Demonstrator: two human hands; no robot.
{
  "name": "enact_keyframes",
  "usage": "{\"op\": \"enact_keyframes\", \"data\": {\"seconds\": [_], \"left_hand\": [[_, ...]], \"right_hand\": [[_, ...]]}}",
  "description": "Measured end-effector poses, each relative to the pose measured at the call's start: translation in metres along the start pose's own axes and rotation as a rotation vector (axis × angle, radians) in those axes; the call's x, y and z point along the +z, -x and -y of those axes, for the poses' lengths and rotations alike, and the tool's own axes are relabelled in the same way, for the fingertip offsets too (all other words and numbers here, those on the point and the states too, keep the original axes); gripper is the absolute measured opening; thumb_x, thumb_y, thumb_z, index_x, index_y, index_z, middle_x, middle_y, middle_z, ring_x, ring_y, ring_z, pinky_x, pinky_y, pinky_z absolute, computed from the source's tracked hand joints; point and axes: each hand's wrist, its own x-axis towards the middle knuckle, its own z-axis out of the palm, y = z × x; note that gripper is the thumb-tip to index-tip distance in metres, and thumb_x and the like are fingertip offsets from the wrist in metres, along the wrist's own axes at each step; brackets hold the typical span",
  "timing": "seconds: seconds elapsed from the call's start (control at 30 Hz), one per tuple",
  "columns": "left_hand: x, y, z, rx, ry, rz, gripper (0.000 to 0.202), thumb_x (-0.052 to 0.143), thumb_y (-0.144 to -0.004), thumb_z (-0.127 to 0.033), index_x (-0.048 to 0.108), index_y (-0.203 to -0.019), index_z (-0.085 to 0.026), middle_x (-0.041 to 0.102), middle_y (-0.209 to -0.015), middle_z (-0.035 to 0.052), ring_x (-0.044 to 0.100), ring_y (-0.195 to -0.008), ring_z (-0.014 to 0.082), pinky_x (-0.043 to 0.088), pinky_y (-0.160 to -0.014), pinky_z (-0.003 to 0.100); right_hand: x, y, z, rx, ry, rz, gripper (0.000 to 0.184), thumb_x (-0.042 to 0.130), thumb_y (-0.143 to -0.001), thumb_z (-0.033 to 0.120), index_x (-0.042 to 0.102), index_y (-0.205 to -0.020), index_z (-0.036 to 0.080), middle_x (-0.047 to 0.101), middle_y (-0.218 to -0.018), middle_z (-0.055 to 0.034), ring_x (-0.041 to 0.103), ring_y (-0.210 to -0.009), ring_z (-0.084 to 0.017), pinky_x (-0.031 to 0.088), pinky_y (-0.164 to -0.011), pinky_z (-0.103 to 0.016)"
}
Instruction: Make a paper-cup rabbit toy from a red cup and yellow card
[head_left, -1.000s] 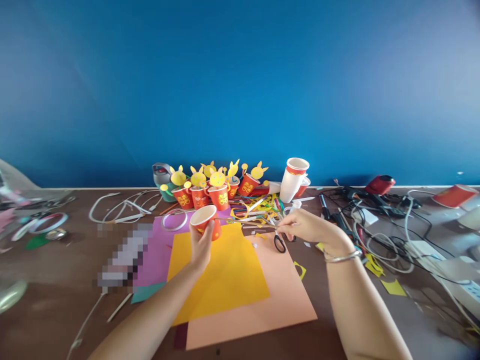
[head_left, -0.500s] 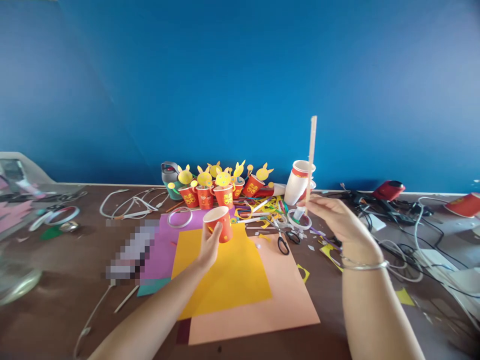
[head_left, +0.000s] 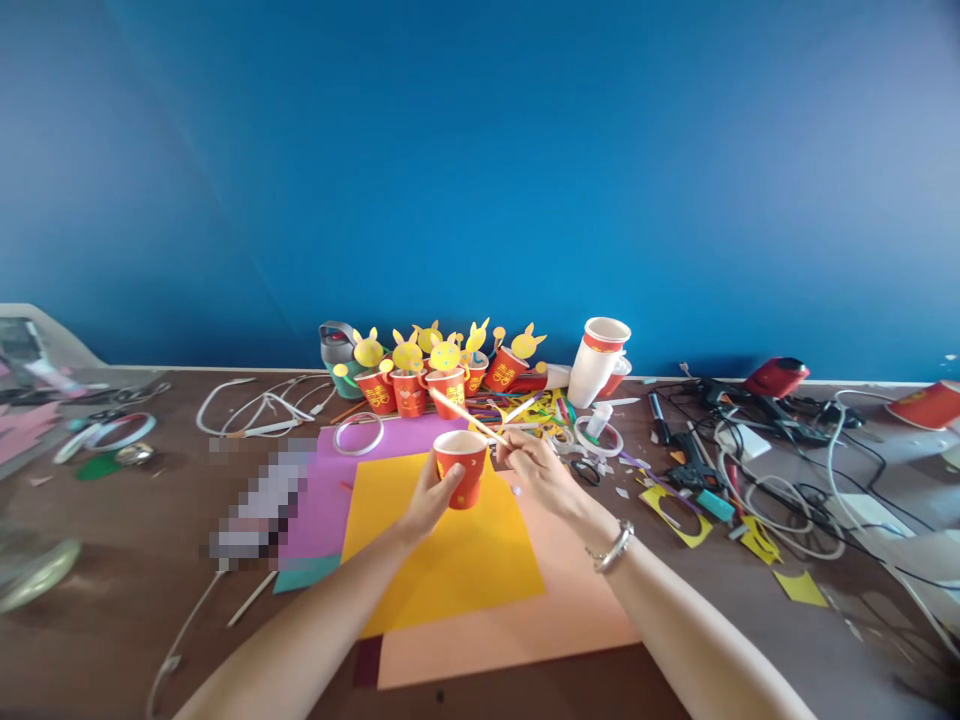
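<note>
My left hand (head_left: 433,497) is wrapped round a red paper cup (head_left: 466,480) with a white rim and gold print, held upright above the yellow paper sheet (head_left: 390,560). A thin pale wooden stick (head_left: 471,418) is pinched in my right hand (head_left: 536,468) and slants up to the left. It passes just over or behind the cup's rim; whether it touches the rim I cannot tell. Behind stand several red cups with yellow rabbit-shaped paper cutouts (head_left: 445,352). The scissors (head_left: 585,472) lie partly hidden beyond my right hand.
Peach paper (head_left: 495,645) and purple paper (head_left: 319,515) lie around the yellow sheet. A stack of white paper cups (head_left: 596,365) stands at the back, near a roll of tape (head_left: 611,438). At right are a black glue gun (head_left: 697,465), tangled cables (head_left: 806,500) and yellow scraps (head_left: 801,588).
My right hand has moved left and down, bringing the stick from upright at the right to slanted by the cup. My left hand has shifted the cup slightly right and down.
</note>
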Motion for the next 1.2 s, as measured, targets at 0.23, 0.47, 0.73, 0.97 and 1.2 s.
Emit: {"op": "enact_keyframes", "data": {"seconds": [0.23,0.47,0.73,0.97,1.2], "left_hand": [[-0.002,-0.001,0.007,-0.003,-0.025,-0.029,0.055,0.074,-0.066,-0.051,0.063,-0.109,-0.017,0.068,-0.102,0.0089,0.063,-0.092,0.0228,0.05,-0.081,0.034],[-0.005,0.0,0.01,0.012,-0.016,0.037,0.063,0.071,-0.069,-0.055,0.059,-0.117,-0.017,0.067,-0.106,0.0117,0.062,-0.089,0.0228,0.051,-0.079,0.035],[-0.003,0.0,0.004,0.061,-0.05,0.07,0.055,0.07,-0.07,-0.053,0.061,-0.109,-0.016,0.066,-0.105,0.0118,0.061,-0.094,0.0239,0.049,-0.084,0.037],[-0.001,0.001,0.002,0.123,-0.105,-0.02,0.05,0.069,-0.076,-0.041,0.052,-0.118,-0.02,0.062,-0.114,0.0091,0.058,-0.106,0.0232,0.045,-0.093,0.037],[0.003,0.004,0.0,0.127,-0.127,0.019,0.044,0.066,-0.079,-0.038,0.046,-0.116,-0.021,0.061,-0.111,0.0078,0.058,-0.102,0.0213,0.049,-0.084,0.034]], "right_hand": [[0.018,0.004,-0.008,0.085,0.155,-0.075,0.015,0.06,-0.074,0.031,0.054,-0.07,0.017,0.041,-0.056,0.0052,0.034,-0.051,-0.009,0.026,-0.046,-0.021],[0.013,-0.004,-0.016,0.15,-0.017,0.0,0.032,0.066,-0.071,0.043,0.052,-0.063,0.016,0.037,-0.055,0.0055,0.03,-0.051,-0.008,0.024,-0.046,-0.021],[0.017,-0.002,-0.011,0.164,0.0,-0.073,0.032,0.067,-0.07,0.043,0.051,-0.059,0.016,0.039,-0.054,0.0051,0.031,-0.051,-0.008,0.026,-0.046,-0.021],[0.024,0.003,-0.006,0.081,-0.036,-0.145,0.021,0.059,-0.077,0.034,0.062,-0.068,0.016,0.055,-0.064,-0.0002,0.046,-0.058,-0.012,0.035,-0.052,-0.023],[0.028,0.004,-0.017,0.084,-0.061,-0.185,0.019,0.059,-0.077,0.031,0.067,-0.071,0.016,0.058,-0.064,-0.0007,0.049,-0.06,-0.014,0.037,-0.053,-0.023]]}}
